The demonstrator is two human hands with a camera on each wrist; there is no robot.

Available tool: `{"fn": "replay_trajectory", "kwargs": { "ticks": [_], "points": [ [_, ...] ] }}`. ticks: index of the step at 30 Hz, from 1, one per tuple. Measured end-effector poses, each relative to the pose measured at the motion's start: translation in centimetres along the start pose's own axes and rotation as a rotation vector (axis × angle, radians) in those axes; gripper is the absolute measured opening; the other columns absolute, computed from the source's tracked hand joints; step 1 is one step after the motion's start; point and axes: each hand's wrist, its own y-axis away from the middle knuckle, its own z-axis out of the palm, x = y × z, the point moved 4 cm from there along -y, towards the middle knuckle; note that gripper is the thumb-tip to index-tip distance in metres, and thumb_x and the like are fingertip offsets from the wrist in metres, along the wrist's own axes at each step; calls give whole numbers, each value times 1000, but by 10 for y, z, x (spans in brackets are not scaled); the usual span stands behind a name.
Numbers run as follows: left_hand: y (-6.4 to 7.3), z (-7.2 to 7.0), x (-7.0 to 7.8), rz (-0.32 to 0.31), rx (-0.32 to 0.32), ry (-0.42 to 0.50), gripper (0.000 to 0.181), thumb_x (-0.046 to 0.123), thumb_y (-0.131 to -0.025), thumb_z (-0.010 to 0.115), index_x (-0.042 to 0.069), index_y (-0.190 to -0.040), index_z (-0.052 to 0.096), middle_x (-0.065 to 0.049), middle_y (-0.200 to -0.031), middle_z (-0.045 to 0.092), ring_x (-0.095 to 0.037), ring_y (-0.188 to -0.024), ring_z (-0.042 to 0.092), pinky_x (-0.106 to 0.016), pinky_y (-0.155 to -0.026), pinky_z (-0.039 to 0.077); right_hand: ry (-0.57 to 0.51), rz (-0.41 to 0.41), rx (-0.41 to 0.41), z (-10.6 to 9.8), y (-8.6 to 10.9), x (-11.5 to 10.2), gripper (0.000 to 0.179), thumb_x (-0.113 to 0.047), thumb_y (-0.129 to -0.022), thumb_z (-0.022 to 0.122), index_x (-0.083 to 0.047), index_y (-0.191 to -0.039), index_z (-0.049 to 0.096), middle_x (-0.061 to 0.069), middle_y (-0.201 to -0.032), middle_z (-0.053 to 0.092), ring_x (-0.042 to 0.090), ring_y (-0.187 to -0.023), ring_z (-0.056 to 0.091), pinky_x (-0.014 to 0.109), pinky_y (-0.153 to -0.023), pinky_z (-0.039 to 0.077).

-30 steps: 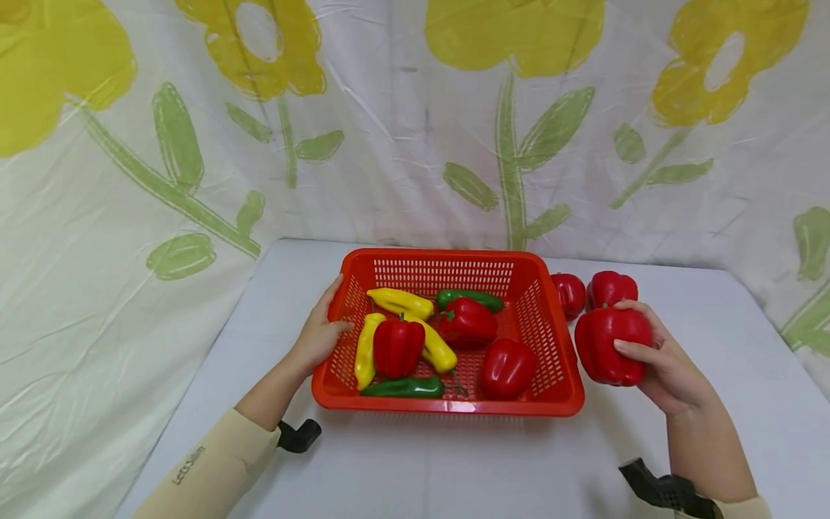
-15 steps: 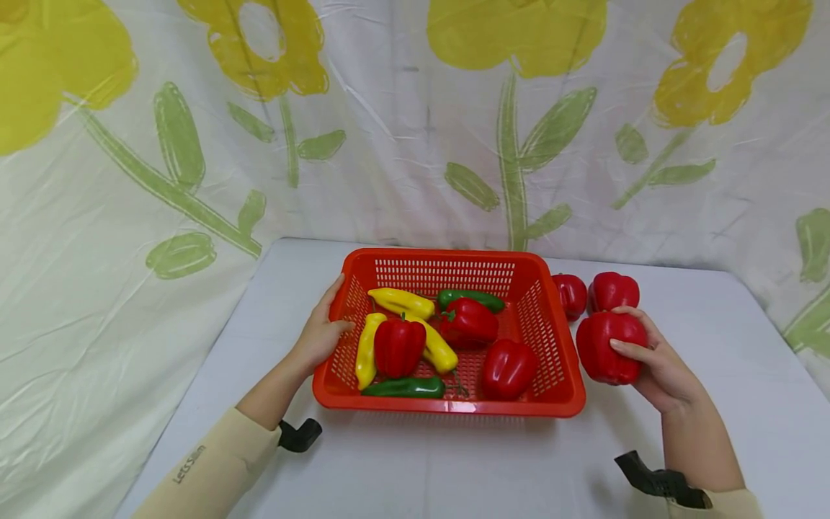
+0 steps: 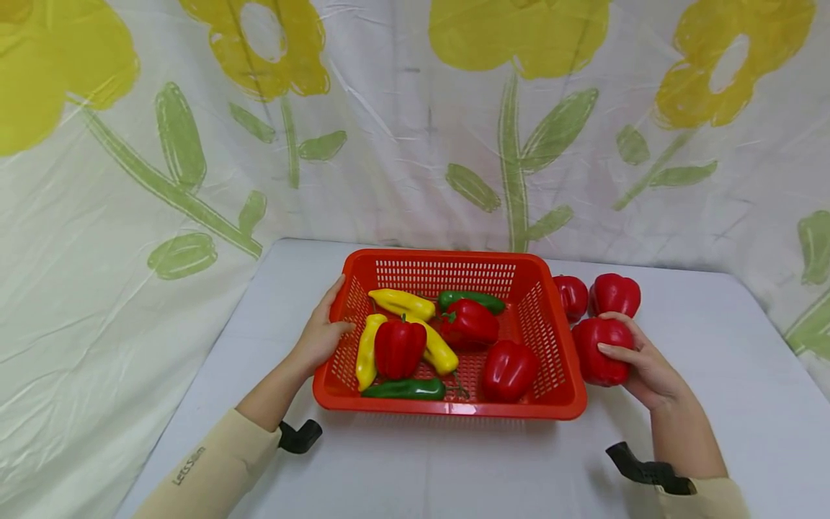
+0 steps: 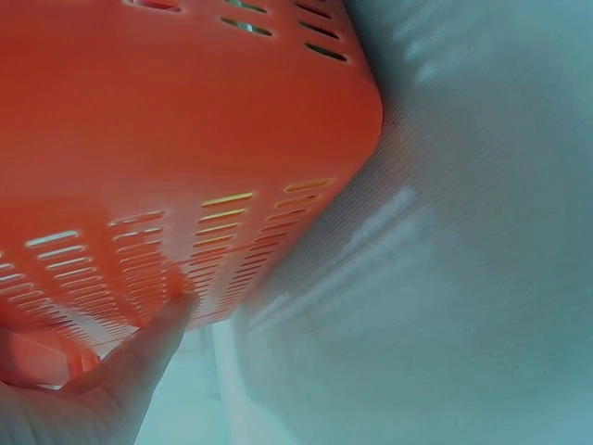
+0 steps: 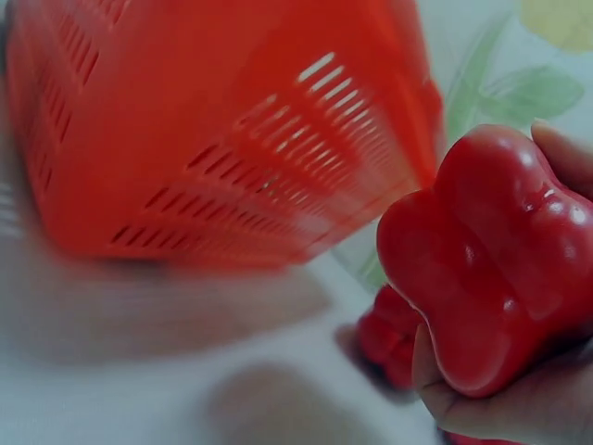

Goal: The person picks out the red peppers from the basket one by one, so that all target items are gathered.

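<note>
A red plastic basket (image 3: 447, 408) holds yellow peppers (image 3: 402, 304), green peppers (image 3: 403, 388) and red bell peppers (image 3: 509, 370). My left hand (image 3: 321, 333) grips its left side, thumb over the rim; in the left wrist view a finger (image 4: 153, 348) lies against the slotted outer wall. My right hand (image 3: 648, 367) holds another red bell pepper (image 3: 599, 352) just outside the basket's right rim, thumb on the near side. The right wrist view shows this pepper's lobed underside, fingers around it, above the table.
Two more red bell peppers (image 3: 614, 295) lie on the white table (image 3: 389, 468) behind the held one, right of the basket. A white cloth with painted yellow flowers (image 3: 402, 144) hangs behind the table.
My right hand has moved left and slightly nearer with the red bell pepper, closer to the basket's right rim. The left hand and the basket stay in place.
</note>
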Motion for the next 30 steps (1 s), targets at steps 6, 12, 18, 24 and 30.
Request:
{"fn": "replay_trajectory", "kwargs": {
  "ticks": [6,12,18,24,30],
  "points": [
    [0,0,1,-2,-6,6,79,-1,-89,43,31,-150,5,-9,-157,11,-37,-131,36,-51,-95,46,16,59,38,-3,-10,14,45,-5,-94,45,-38,-124,44,-12,-123,42,7,-110,46,30,-82,55],
    [0,0,0,2,-7,6,79,-1,-89,43,31,-151,5,-9,-157,11,-37,-131,36,-50,-95,46,88,89,56,-2,-15,23,46,-6,-92,50,-36,-126,43,-11,-122,44,8,-110,45,30,-83,55],
    [0,0,0,0,-5,7,79,-2,-89,43,30,-151,5,-9,-157,12,-37,-131,36,-51,-96,45,139,82,51,-2,-18,26,48,-6,-91,52,-31,-130,40,-11,-122,44,8,-110,45,29,-83,55],
    [0,0,0,3,-3,5,80,-2,-88,44,30,-151,6,-9,-157,12,-37,-132,35,-51,-97,45,205,63,59,-4,-19,29,48,-6,-90,54,-28,-131,39,-12,-120,45,8,-109,45,28,-82,55],
    [0,-1,0,-4,3,-1,80,-1,-88,44,31,-151,6,-9,-157,12,-37,-130,38,-50,-94,47,312,44,68,-4,-20,30,50,-8,-87,60,-25,-130,41,-14,-118,48,6,-108,46,27,-81,55]
  ]
}}
